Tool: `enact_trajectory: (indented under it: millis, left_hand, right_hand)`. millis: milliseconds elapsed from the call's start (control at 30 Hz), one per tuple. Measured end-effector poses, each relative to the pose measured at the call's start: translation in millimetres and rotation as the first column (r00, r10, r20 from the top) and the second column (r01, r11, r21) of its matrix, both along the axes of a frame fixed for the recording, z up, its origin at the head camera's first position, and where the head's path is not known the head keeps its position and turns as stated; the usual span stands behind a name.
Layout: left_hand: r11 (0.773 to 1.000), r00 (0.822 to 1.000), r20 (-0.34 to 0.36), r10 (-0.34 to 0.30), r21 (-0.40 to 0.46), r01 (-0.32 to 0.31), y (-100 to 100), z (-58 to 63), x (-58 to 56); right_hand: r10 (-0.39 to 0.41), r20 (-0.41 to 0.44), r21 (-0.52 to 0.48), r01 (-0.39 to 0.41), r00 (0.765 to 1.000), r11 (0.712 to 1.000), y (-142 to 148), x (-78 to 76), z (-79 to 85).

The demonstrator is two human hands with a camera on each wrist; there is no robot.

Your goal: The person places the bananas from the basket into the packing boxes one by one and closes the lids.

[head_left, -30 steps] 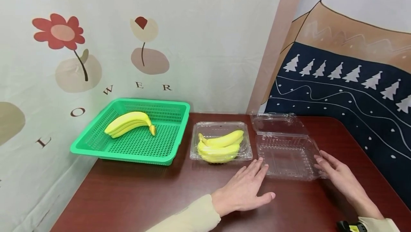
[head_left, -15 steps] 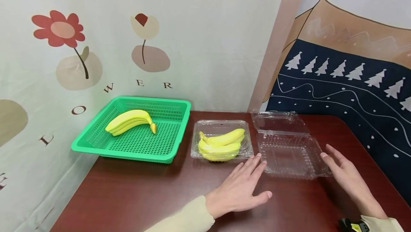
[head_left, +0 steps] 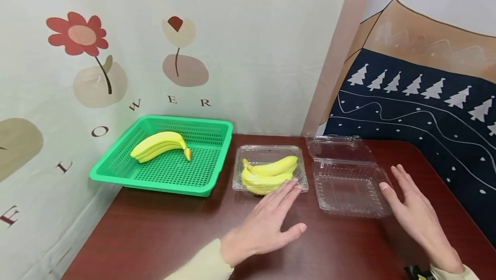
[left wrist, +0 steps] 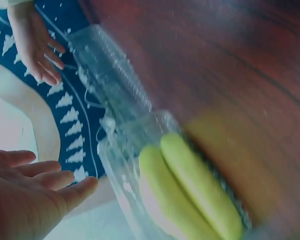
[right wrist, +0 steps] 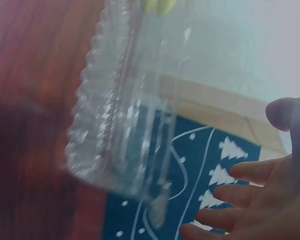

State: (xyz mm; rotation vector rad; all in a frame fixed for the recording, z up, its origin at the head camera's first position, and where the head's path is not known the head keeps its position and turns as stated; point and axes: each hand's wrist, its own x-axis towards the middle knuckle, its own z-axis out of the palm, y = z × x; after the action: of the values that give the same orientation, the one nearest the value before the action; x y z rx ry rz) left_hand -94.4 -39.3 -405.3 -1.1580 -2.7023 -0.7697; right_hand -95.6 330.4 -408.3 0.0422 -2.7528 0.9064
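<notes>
My left hand (head_left: pixel 265 222) hovers with straight fingers at the front of a closed clear plastic clamshell box (head_left: pixel 241 185). Inside that box lies a bunch of yellow bananas (head_left: pixel 269 174); the left wrist view shows the bananas (left wrist: pixel 200 190) through the plastic. To the right, an unlidded clear clamshell (head_left: pixel 348 189) lies flat, its lid (head_left: pixel 339 148) folded back toward the wall. Beside its right edge is my right hand (head_left: pixel 416 209), fingers extended and holding nothing. In the right wrist view a gap separates the right hand (right wrist: pixel 260 195) from the clamshell (right wrist: pixel 125 135).
A green plastic basket (head_left: pixel 215 176) stands at the back left with another banana bunch (head_left: pixel 159 144) in it. All rest on a dark red-brown table (head_left: pixel 162 232). A printed cloth (head_left: pixel 252 56) hangs behind the table.
The right hand has let go of the unlidded clamshell's right edge and moved slightly away. The left hand has shifted left, from that clamshell's front corner toward the box with bananas.
</notes>
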Motion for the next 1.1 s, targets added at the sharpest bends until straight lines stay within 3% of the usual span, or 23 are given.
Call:
enact_trajectory:
  millis: [233,600,933,1100]
  left_hand:
    - [0.996,0.998,0.022,0.052,0.068,-0.053,-26,12.2,-6.7]
    - [0.986,0.985,-0.099,0.142,0.106,-0.131,-70,24.5,-21.2]
    - [0.970,0.961,-0.137,0.239,0.082,-0.229,-118,34.9,-26.8]
    - [0.968,0.956,-0.155,0.249,0.074,-0.240,-137,41.0,-31.1]
  right_hand:
    - [0.032,-0.067,0.004,-0.032,0.997,0.999,-25,0.5,10.7]
    - [0.120,-0.113,0.056,-0.114,0.986,0.992,-62,0.7,18.2]
    - [0.242,-0.125,0.136,-0.225,0.962,0.965,-105,-9.5,21.5]
    - [0.300,-0.141,0.210,-0.268,0.943,0.940,-127,-11.8,23.2]
